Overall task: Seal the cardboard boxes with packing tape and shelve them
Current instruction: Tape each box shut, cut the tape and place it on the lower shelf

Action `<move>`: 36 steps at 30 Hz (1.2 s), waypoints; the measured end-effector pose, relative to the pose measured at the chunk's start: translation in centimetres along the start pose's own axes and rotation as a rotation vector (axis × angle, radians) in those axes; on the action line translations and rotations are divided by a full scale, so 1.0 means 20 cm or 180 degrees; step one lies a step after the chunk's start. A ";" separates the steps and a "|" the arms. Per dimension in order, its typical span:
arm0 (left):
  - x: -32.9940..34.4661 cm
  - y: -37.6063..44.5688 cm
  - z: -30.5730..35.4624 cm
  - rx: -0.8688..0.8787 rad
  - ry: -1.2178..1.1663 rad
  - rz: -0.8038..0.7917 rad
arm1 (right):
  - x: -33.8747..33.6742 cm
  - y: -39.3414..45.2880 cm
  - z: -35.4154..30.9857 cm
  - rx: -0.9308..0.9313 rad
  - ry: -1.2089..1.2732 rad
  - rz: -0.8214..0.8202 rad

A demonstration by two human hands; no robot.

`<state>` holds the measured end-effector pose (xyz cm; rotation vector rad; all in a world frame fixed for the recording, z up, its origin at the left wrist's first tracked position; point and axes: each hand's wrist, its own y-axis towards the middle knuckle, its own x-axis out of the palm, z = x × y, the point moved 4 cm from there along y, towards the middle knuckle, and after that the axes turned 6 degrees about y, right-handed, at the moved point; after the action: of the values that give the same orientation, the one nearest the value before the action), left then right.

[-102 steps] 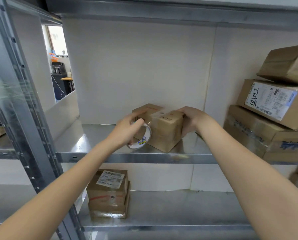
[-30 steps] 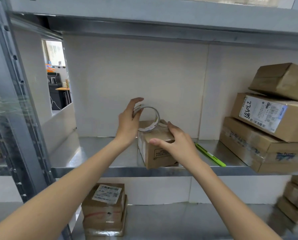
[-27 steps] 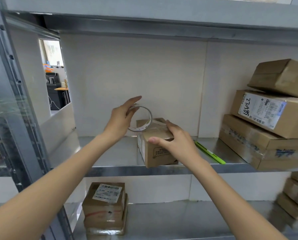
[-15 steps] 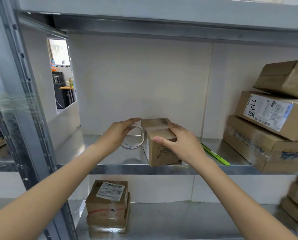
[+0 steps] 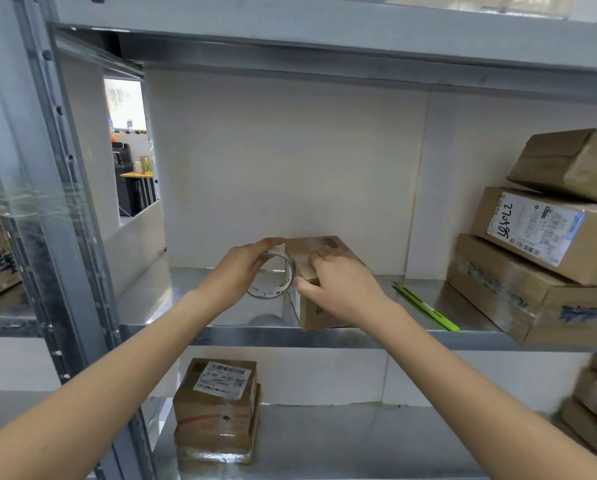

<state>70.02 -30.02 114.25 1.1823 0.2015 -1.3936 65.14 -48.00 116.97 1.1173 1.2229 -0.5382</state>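
Lowered from above the small cardboard box [image 5: 324, 285], the packing tape roll [image 5: 272, 276] is now sitting against the box's left side, just above the middle metal shelf [image 5: 220, 332]. A person's left hand [image 5: 236, 271] is curling its fingers round the roll. Their right hand [image 5: 342, 287] is lying over the box top, thumb pressing the near left corner. A green pen [image 5: 426, 308] is lying just right of the box.
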 end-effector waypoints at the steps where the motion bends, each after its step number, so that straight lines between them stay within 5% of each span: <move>1: 0.00 0.00 0.00 0.0002 -0.0035 0.0002 | 0.00 0.00 -0.02 -0.0044 -0.0006 0.0014; 11: -0.01 -0.05 0.02 -0.0124 -0.0233 -0.0050 | 0.04 0.01 -0.10 -0.0261 -0.0001 0.0450; 19: 0.02 -0.04 0.00 -0.0116 -0.0056 -0.0102 | -0.02 0.01 0.07 0.1225 0.0027 -0.0648; 24: 0.03 -0.06 0.04 -0.0080 -0.0305 0.0368 | -0.03 -0.01 0.07 0.1396 0.0438 -0.0225; 30: -0.08 0.08 0.15 -0.0530 -0.1444 0.1403 | -0.05 -0.01 0.10 0.1802 0.2207 0.0470; 36: -0.02 0.21 0.30 -0.0647 -0.1870 0.1080 | 0.06 -0.08 0.13 0.2281 0.4672 0.0402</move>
<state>70.32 -35.23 119.56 0.5702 -0.2574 -1.3203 65.28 -50.70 115.17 2.3640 2.2317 0.0794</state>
